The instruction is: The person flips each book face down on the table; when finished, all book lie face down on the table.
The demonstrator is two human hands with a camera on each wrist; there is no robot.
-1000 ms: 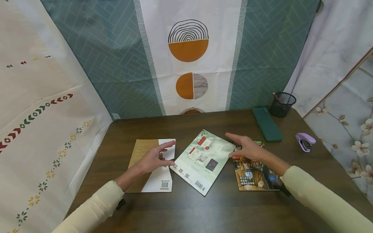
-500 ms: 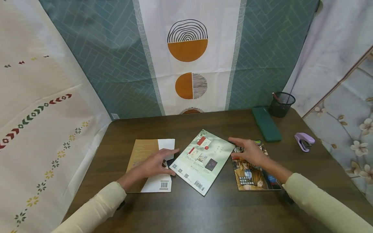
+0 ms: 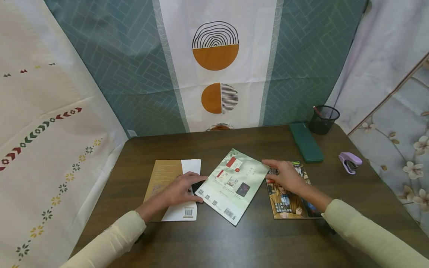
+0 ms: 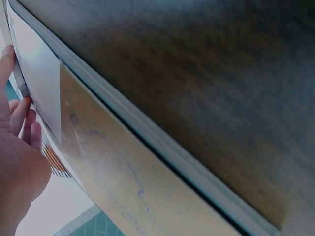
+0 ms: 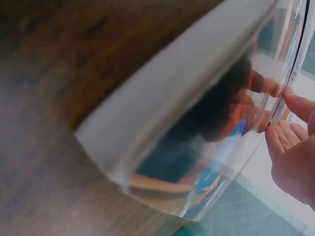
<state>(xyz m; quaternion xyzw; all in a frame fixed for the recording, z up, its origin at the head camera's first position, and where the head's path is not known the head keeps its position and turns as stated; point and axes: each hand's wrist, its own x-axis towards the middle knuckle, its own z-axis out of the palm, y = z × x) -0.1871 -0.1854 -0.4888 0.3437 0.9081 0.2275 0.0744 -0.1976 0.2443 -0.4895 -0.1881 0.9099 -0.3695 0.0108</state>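
A pale green book (image 3: 234, 186) lies askew in the middle of the table, its back cover with a barcode facing up. My left hand (image 3: 182, 190) has thumb and index finger spread at its left corner, above a gold and white book (image 3: 164, 175). At the green book's upper right edge, my right hand (image 3: 285, 176) touches with its fingertips, over a comic-style book (image 3: 285, 204) with a detective on its cover. Beside the left fingertips a dark patch shows; what it is I cannot tell. In the right wrist view, the fingers (image 5: 290, 132) meet a thin book edge.
A dark green case (image 3: 306, 143) lies at the back right of the wooden table (image 3: 214, 245). Behind it stands a black mesh pen holder (image 3: 323, 121) with a reddish pen. A purple stapler (image 3: 350, 162) sits near the right edge. Curtains hang behind.
My left hand has moved a little right and down, to the green book's left corner. The right hand has come down slightly to its right edge. The books lie as before.
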